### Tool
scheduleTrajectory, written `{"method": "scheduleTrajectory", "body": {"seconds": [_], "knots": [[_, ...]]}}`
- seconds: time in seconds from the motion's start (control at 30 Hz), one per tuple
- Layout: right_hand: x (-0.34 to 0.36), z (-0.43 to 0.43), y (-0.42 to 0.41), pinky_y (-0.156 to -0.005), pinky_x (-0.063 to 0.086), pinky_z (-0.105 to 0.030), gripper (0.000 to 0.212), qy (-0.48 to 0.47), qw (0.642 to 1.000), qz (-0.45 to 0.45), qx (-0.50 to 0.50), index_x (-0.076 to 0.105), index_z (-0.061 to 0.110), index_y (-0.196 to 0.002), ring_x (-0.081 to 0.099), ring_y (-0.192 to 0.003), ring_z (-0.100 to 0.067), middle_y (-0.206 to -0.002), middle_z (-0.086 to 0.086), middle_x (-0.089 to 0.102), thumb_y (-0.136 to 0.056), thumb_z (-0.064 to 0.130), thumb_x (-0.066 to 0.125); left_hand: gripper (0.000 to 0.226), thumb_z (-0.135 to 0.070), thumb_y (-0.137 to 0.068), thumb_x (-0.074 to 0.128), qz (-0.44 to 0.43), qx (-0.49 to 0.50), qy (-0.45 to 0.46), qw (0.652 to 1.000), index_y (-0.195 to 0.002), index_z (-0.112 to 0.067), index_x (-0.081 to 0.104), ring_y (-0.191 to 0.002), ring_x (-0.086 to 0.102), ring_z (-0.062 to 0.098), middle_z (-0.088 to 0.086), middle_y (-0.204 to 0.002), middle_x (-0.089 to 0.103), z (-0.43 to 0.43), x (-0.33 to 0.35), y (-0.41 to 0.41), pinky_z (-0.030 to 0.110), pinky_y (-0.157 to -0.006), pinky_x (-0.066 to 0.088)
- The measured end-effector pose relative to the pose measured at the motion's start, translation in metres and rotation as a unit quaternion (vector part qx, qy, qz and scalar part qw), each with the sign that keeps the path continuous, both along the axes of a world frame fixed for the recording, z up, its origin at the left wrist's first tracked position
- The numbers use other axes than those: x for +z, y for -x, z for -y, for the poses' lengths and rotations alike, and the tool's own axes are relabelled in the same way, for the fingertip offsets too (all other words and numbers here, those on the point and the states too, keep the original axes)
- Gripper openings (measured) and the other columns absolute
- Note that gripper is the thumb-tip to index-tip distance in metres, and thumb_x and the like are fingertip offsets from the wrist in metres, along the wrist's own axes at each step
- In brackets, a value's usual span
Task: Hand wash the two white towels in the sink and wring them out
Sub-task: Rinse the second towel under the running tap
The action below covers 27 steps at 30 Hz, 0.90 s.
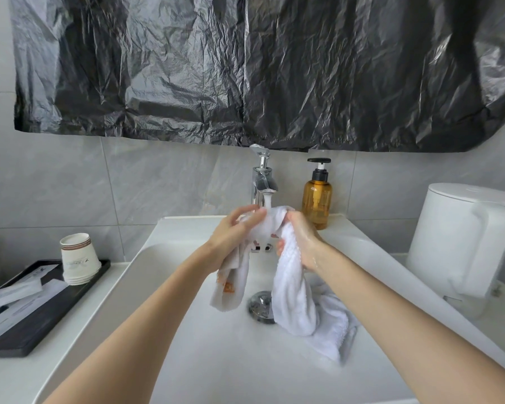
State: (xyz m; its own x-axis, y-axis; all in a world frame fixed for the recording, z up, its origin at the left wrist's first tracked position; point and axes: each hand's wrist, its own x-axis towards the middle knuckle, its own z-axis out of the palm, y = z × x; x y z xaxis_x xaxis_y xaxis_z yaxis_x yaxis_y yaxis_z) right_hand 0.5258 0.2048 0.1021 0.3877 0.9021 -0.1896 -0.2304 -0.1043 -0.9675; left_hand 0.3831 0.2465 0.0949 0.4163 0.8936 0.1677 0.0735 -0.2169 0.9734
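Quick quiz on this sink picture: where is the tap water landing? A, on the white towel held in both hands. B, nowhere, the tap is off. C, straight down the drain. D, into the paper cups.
A: the stream from the faucet falls onto the white towel, which the left hand and right hand hold bunched right under the spout.
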Motion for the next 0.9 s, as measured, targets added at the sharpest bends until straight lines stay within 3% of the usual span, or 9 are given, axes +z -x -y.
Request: {"method": "scheduleTrajectory", "body": {"seconds": [0.1, 0.2, 0.3, 0.4, 0.5, 0.63, 0.77, 0.83, 0.9], "knots": [[0.001, 0.004, 0.003, -0.047, 0.039, -0.024, 0.035, -0.041, 0.993, 0.112, 0.014, 0.053, 0.013, -0.114, 0.052, -0.057, -0.024, -0.081, -0.011, 0.051, -0.08, 0.022, 0.052, 0.03, -0.032, -0.094, 0.063, 0.028, -0.023, -0.021, 0.999, -0.12, -0.017, 0.063, -0.055, 0.062, 0.004, 0.002, -0.083, 0.067, 0.004, -0.007, -0.005, 0.017, -0.049, 0.046], [-0.002, 0.004, 0.009, -0.056, 0.042, -0.028, 0.033, -0.094, 0.974, 0.196, 0.068, 0.048, 0.029, -0.119, 0.054, -0.09, -0.028, -0.102, -0.002, 0.05, -0.087, 0.037, 0.05, 0.025, -0.032, -0.092, 0.065, 0.04, 0.041, -0.014, 0.998, -0.11, -0.014, 0.067, -0.051, 0.058, 0.004, -0.001, -0.073, 0.066, -0.002, -0.007, -0.003, 0.019, -0.05, 0.044], [-0.01, 0.001, 0.018, -0.066, 0.045, -0.03, 0.029, -0.11, 0.964, 0.241, 0.04, 0.056, 0.026, -0.101, 0.053, -0.086, -0.022, -0.09, 0.003, 0.053, -0.094, 0.053, 0.046, 0.032, -0.043, -0.088, 0.067, 0.051, 0.055, 0.003, 0.997, -0.097, -0.012, 0.066, -0.056, 0.057, 0.011, -0.002, -0.066, 0.064, -0.005, -0.006, -0.004, 0.024, -0.055, 0.044], [-0.015, -0.007, 0.024, -0.08, 0.044, -0.031, 0.044, -0.124, 0.952, 0.28, -0.03, 0.061, 0.023, -0.112, 0.058, -0.099, -0.018, -0.106, 0.002, 0.063, -0.093, 0.059, 0.044, 0.041, -0.054, -0.085, 0.066, 0.061, 0.071, 0.024, 0.995, -0.09, -0.014, 0.063, -0.062, 0.061, 0.017, 0.002, -0.071, 0.067, -0.001, -0.005, -0.011, 0.031, -0.064, 0.048], [-0.012, -0.011, 0.024, -0.072, 0.044, -0.031, 0.044, -0.14, 0.934, 0.321, -0.075, 0.067, 0.017, -0.089, 0.062, -0.088, -0.021, -0.089, -0.002, 0.067, -0.092, 0.056, 0.047, 0.037, -0.053, -0.087, 0.063, 0.057, 0.09, 0.031, 0.994, -0.076, -0.017, 0.063, -0.059, 0.061, 0.017, 0.002, -0.067, 0.067, 0.003, -0.006, -0.017, 0.029, -0.064, 0.049], [-0.009, -0.009, 0.023, -0.061, 0.037, -0.033, 0.051, -0.15, 0.882, 0.441, -0.073, 0.046, 0.016, -0.059, 0.055, -0.075, -0.027, -0.066, -0.003, 0.055, -0.101, 0.042, 0.035, 0.031, -0.042, -0.09, 0.056, 0.022, 0.122, -0.003, 0.992, -0.069, -0.019, 0.061, -0.059, 0.057, 0.019, -0.001, -0.063, 0.063, 0.003, -0.005, -0.016, 0.029, -0.063, 0.046], [-0.009, -0.008, 0.015, -0.074, 0.045, -0.039, 0.038, -0.148, 0.846, 0.512, 0.002, 0.049, 0.016, -0.092, 0.057, -0.085, -0.03, -0.089, -0.01, 0.06, -0.101, 0.046, 0.028, 0.026, -0.035, -0.089, 0.058, 0.027, 0.133, 0.005, 0.991, -0.07, -0.018, 0.06, -0.064, 0.055, 0.021, 0.001, -0.064, 0.061, -0.002, -0.001, -0.009, 0.032, -0.066, 0.043], [-0.009, -0.007, 0.013, -0.083, 0.044, -0.039, 0.036, -0.137, 0.87, 0.47, 0.067, 0.041, 0.015, -0.117, 0.055, -0.096, -0.027, -0.103, -0.008, 0.056, -0.101, 0.046, 0.03, 0.028, -0.034, -0.093, 0.057, 0.052, 0.14, 0.014, 0.989, -0.073, -0.016, 0.062, -0.064, 0.057, 0.022, 0.003, -0.063, 0.061, -0.006, 0.003, -0.004, 0.034, -0.068, 0.044], [-0.014, -0.008, 0.012, -0.093, 0.042, -0.036, 0.058, -0.129, 0.901, 0.396, 0.12, 0.024, 0.022, -0.136, 0.051, -0.113, -0.023, -0.123, -0.004, 0.048, -0.094, 0.057, 0.045, 0.03, -0.03, -0.096, 0.056, 0.099, 0.147, 0.043, 0.983, -0.072, -0.013, 0.061, -0.057, 0.055, 0.021, 0.003, -0.058, 0.059, -0.009, 0.005, 0.002, 0.031, -0.061, 0.044]]}}
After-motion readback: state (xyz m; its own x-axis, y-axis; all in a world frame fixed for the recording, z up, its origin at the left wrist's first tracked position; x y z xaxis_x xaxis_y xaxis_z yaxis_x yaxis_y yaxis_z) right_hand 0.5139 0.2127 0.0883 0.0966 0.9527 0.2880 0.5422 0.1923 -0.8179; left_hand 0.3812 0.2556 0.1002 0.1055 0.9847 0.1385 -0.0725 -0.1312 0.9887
